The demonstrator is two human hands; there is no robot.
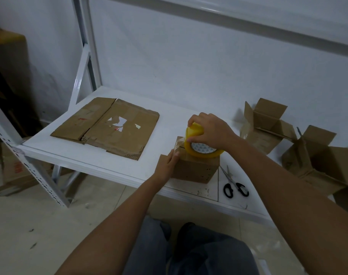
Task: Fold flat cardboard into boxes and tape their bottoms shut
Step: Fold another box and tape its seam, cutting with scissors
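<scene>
A small brown cardboard box (195, 168) stands bottom-up near the front edge of the white shelf (101, 157). My right hand (210, 130) grips a yellow roll of packing tape (200, 143) that rests on the box's top face. A clear strip of tape (179, 143) runs from the roll over the box's left edge. My left hand (167, 165) lies flat against the box's left side, its fingers pressing on the tape end. A flat, worn piece of cardboard (107, 126) lies on the shelf to the left.
Black-handled scissors (233, 184) lie just right of the box. Two folded boxes with open flaps (268, 126) (323, 159) sit at the right. More cardboard (12, 171) lies on the floor under the shelf at left. My knees (197, 249) are below the shelf edge.
</scene>
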